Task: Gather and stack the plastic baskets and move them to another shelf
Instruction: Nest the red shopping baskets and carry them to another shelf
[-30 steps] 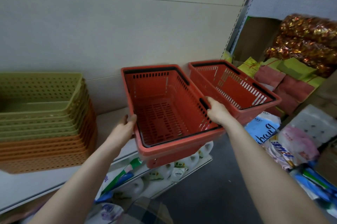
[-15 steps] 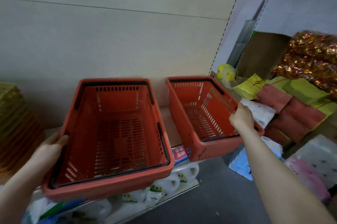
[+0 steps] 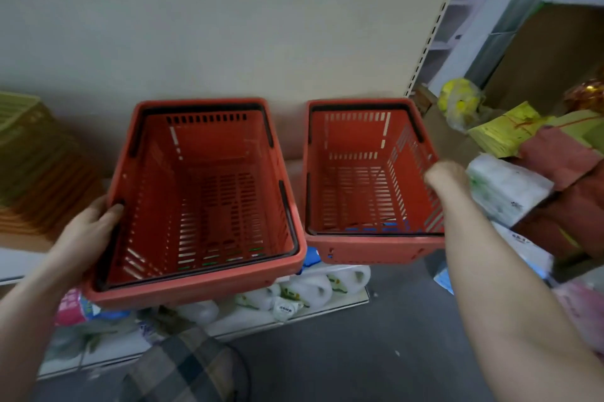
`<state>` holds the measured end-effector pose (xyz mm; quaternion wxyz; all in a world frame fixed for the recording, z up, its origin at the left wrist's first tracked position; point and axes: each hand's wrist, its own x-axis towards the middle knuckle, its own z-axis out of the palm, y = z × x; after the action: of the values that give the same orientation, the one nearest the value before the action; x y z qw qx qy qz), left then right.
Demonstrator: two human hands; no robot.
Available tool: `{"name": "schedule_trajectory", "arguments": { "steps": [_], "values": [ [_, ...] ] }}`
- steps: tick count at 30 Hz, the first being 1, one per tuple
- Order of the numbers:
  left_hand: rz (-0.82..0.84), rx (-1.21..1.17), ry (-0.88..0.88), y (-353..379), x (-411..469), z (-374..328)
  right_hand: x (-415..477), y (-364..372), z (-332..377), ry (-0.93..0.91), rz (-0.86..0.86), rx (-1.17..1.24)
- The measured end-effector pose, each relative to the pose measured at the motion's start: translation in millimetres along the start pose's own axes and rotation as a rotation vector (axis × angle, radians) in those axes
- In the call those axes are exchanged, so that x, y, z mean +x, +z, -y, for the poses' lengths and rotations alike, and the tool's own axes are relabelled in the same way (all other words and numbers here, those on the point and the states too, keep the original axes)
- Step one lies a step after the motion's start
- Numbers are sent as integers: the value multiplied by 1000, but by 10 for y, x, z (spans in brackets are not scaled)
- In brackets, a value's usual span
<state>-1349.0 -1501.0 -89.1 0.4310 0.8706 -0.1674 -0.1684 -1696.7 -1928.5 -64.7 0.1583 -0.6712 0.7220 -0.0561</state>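
Two red plastic shopping baskets with black handles sit side by side at the shelf's front. The left red basket (image 3: 199,293) hangs out over the shelf edge, and my left hand (image 3: 86,230) grips its left rim. The right red basket (image 3: 369,249) also juts past the edge. My right hand (image 3: 446,176), blurred, is closed over its right rim. Both baskets are empty. A stack of green and orange baskets (image 3: 36,166) stands at the far left of the same shelf.
White bottles (image 3: 310,290) and packets lie on the lower shelf under the baskets. Wrapped tissue packs (image 3: 505,192), yellow and red paper bundles (image 3: 513,135) and a cardboard box (image 3: 549,52) crowd the right side. Grey floor lies below.
The view swung right and down, so the green and orange stack slid to the left edge. The right basket turned square to me and closer to the left one. Both hands kept their places.
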Motion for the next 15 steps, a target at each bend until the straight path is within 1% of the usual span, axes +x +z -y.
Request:
{"name": "schedule_trajectory", "arguments": {
  "steps": [1,3,9,12,15],
  "values": [
    [4,17,0,-5,-75,-85,-52,-34,43,5,-21,23],
    [-16,28,47,-13,-217,-200,-212,-129,183,-45,-83,48],
    [-5,26,90,51,-343,-179,-969,-397,719,-444,-498,-126],
    [3,21,68,50,-370,-63,-1276,-570,863,-538,-668,-197],
    [-2,-37,45,19,-437,110,-1547,-854,860,-563,-778,-221]
  ]
}}
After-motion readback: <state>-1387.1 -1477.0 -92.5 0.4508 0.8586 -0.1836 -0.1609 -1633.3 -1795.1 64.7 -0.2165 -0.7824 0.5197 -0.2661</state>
